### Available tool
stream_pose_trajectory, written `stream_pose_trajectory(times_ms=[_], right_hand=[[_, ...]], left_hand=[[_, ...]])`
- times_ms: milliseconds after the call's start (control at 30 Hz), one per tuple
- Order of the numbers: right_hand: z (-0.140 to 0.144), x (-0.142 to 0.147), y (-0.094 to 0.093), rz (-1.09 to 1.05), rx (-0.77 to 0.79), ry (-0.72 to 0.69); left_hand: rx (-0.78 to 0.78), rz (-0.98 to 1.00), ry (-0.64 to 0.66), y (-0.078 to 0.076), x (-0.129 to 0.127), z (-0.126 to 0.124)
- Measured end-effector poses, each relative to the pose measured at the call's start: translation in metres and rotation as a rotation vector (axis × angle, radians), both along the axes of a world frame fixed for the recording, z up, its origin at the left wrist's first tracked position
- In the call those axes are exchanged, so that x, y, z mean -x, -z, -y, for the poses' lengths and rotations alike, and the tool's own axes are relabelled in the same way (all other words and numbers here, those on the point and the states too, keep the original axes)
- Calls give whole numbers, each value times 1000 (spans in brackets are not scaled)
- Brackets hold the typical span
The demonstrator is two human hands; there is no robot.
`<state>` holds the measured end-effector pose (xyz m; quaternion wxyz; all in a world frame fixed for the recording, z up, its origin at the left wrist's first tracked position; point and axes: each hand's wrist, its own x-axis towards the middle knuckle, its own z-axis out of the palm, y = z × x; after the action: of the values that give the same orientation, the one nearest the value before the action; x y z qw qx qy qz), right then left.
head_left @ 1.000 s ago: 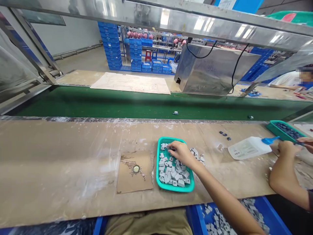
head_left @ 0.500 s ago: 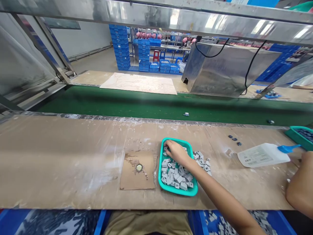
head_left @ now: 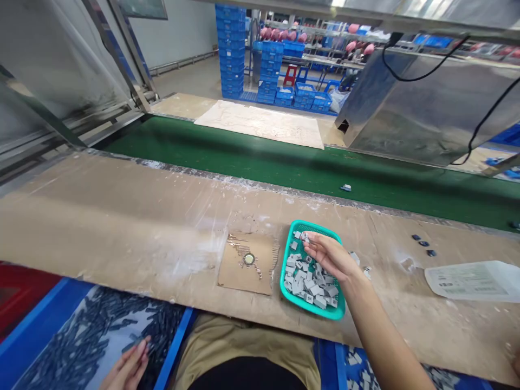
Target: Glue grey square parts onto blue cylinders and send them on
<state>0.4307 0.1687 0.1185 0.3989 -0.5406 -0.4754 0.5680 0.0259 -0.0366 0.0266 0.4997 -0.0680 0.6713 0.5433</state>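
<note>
My right hand [head_left: 330,258] is over the far end of a green plastic basket [head_left: 284,287], its fingertips pinched on a small light grey plastic block [head_left: 304,236]. Many similar grey plastic blocks [head_left: 311,284] lie loose in the basket. At the lower left, my left hand [head_left: 129,364] is above a blue bin [head_left: 34,325] of dark, narrow plastic pieces [head_left: 87,346]. Its thumb and fingers are pressed together; what is between them is too small to make out. To the left of the basket lies a cardboard square [head_left: 233,276] with a round metal cap [head_left: 248,259] on it.
A green conveyor belt [head_left: 244,157] runs behind the worktable [head_left: 134,227], carrying a small part [head_left: 345,188]. Several dark pieces [head_left: 423,244] and a white bottle [head_left: 473,279] lie on the right. Another blue bin [head_left: 340,365] stands below the table edge. A co-worker's arm [head_left: 515,355] shows at the right edge.
My left hand has come into view over the bin of dark pieces. My right hand has turned and lifted a grey plastic block from the basket. The view has swung left and down.
</note>
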Motion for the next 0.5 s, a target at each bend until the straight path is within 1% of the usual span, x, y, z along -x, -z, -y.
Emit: stream_pose_trajectory(times_ms=[67,100,133,200,267,333,433,500], right_hand=[[6,8,-2,-115,73,4],[9,13,-4,-147,103,-2],[11,20,-5,-143,117,-13],[16,36,-8,-14,90,-67],[19,54,-8,177,7,-138],[20,72,-7,362,-134,-214],[21,92,-1,615,-409,-309],[20,99,4,716,-520,-364]], left_hand=[[-40,52,-58,-12,-3,-6],[-94,61,-42,-18,-6,-9],[-152,68,-3,-26,-10,-11],[-242,82,103,-41,-21,-18],[-291,107,203,-55,-34,-28],[-356,160,267,-64,-47,-40],[-449,240,340,-68,-65,-56],[-491,271,368,-66,-75,-63]])
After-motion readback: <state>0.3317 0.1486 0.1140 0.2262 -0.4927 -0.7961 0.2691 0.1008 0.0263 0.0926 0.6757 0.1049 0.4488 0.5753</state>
